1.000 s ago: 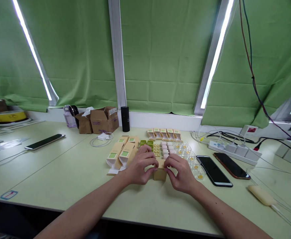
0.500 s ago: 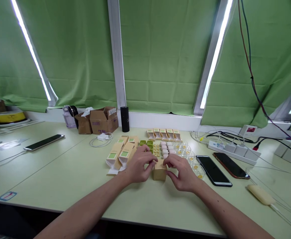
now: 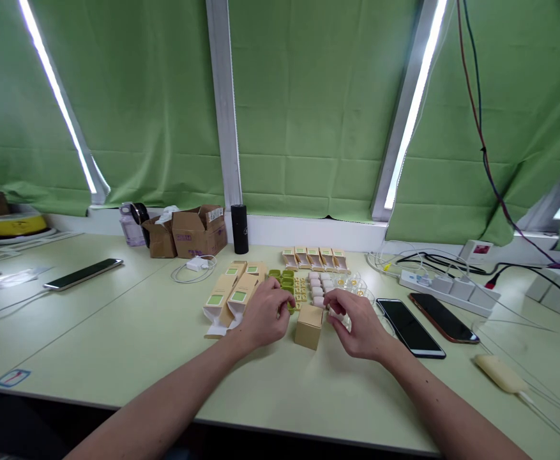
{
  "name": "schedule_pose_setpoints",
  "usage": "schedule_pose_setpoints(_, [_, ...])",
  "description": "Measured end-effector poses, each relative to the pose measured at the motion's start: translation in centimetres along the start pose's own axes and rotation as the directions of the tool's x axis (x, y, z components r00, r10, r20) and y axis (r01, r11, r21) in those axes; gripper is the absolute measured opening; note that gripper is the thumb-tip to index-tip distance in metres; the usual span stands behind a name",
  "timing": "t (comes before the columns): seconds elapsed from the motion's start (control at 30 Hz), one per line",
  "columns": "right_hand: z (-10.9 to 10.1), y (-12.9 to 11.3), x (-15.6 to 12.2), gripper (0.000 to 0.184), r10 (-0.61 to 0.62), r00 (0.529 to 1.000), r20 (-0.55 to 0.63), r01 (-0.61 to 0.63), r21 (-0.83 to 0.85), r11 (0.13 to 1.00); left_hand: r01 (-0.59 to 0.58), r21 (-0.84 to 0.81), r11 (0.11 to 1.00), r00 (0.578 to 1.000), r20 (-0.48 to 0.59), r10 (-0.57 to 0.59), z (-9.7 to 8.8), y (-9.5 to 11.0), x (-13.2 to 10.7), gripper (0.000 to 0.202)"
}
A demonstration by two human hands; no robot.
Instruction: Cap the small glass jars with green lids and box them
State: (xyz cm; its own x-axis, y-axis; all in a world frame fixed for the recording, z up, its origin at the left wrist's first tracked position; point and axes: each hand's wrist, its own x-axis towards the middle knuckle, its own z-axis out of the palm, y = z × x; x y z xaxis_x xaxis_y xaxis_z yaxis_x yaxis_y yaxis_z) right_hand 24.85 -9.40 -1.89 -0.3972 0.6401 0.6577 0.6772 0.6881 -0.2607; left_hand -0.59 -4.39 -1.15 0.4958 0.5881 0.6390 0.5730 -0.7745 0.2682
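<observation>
A small closed tan cardboard box (image 3: 309, 327) stands on the table between my two hands, turned at a slight angle. My left hand (image 3: 269, 314) is just left of it, fingers curled in at one of the small green cups (image 3: 288, 275); I cannot tell whether that cup is lifted. To the right of the box is my right hand (image 3: 356, 324), thumb and fingertips apart. Its fingertips are beside the rows of pinkish-white pieces (image 3: 317, 291), and it partly covers the clear cups (image 3: 355, 283). Small yellow pieces (image 3: 301, 289) lie between the green and pinkish rows.
Tan boxes with green labels (image 3: 217, 300) lie at the left, and a row of open cartons (image 3: 314, 259) at the back. Two phones (image 3: 411, 327) and a power strip (image 3: 447, 287) are at the right. A black bottle (image 3: 240, 230) and brown cartons (image 3: 198, 231) stand behind.
Both hands have let go of the tan box, which now sits slightly rotated. My left hand has drawn left to the green cups, my right hand slightly right and away.
</observation>
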Motion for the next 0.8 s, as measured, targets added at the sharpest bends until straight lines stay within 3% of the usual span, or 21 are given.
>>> schedule_pose_setpoints(0.17, [0.3,-0.7,-0.2,0.035,-0.059,0.993,0.098,0.06,-0.004,0.998,0.01,0.002,1.0,0.994,0.113,-0.01,0.2,0.1,0.0,0.045])
schedule_pose_setpoints(0.5, [0.3,0.0,0.0,0.041,0.013,0.997,0.078,-0.008,-0.07,0.998,0.002,-0.065,0.998,0.994,0.113,0.005,0.0,0.3,-0.1,0.025])
schedule_pose_setpoints(0.67, [0.9,0.2,0.2,0.025,0.159,0.986,0.05,-0.146,-0.198,0.969,-0.079,-0.13,0.988,0.993,0.073,0.089,-0.1,0.4,-0.2,0.02])
schedule_pose_setpoints(0.8, [1.1,0.3,0.5,0.018,0.3,0.954,0.003,-0.286,-0.288,0.914,-0.039,-0.102,0.994,0.999,-0.025,0.036,-0.2,0.2,-0.1,0.02])
